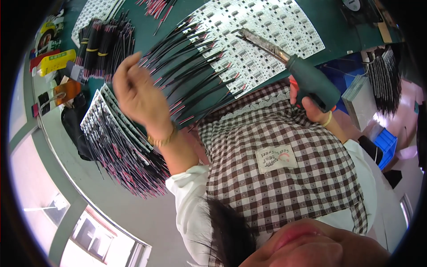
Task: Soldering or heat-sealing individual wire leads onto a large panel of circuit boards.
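Note:
My right hand [311,109] is closed around the dark green handle of a soldering iron [311,80]. Its metal shaft points up and left over a white circuit board panel [267,40] on the green table. Black and red wires [191,66] lie in rows along the panel's left edge, their loose ends pointing left. My left hand [142,95] is raised left of these wires, near banded wire bundles [100,49]. Its fingers are bent and a little blurred, with a gap between thumb and forefinger and nothing visible in it.
Wired board panels [120,142] hang in a stack at the table's left edge. A yellow bottle [58,62] and small items stand at the far left. Another panel [95,13] and red wires [158,9] lie at the back. A blue crate [382,144] is at the right.

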{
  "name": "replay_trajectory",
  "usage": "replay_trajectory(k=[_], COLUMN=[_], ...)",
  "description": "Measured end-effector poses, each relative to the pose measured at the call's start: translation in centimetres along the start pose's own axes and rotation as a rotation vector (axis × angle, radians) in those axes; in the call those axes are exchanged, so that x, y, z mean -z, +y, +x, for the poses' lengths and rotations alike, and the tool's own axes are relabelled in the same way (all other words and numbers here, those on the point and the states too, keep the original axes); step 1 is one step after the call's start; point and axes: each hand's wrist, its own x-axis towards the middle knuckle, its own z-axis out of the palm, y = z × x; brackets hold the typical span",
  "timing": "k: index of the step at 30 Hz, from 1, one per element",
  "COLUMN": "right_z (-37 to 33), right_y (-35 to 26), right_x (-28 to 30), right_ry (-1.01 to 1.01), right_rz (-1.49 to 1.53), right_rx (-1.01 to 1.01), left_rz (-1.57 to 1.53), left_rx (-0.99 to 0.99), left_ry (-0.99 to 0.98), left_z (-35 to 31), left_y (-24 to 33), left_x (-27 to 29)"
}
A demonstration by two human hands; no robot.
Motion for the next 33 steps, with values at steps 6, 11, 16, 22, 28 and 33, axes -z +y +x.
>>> replay_trajectory(k=[6, 11, 16, 22, 28, 33], right_z=[0.3, 1.2, 0.1, -0.3, -0.2, 0.3], right_y=[0.9, 0.2, -0.2, -1.3, -0.2, -0.5], right_x=[0.4, 0.0, 0.6, 1.7, 2.4, 2.4], right_ry=[-0.093, -0.102, -0.175, -0.179, -0.212, -0.229], right_rz=[-0.067, 0.024, 0.073, -0.086, -0.115, -0.182], right_rx=[0.062, 0.103, -0.115, -0.171, -0.238, -0.135], left_rz=[0.051, 0.188, 0.340, 0.319, 0.360, 0.371], left_rx=[-0.142, 0.045, -0.003, -0.038, -0.045, -0.035], left_ry=[-0.028, -0.244, -0.259, -0.317, -0.328, -0.345], left_z=[-4.3, -5.7, -6.3, -6.0, -6.0, -5.9], left_y=[4.6, 0.1, -1.4, -1.8, -1.9, -1.8], left_x=[-2.0, -6.4, -6.7, -7.2, -7.6, -7.8])
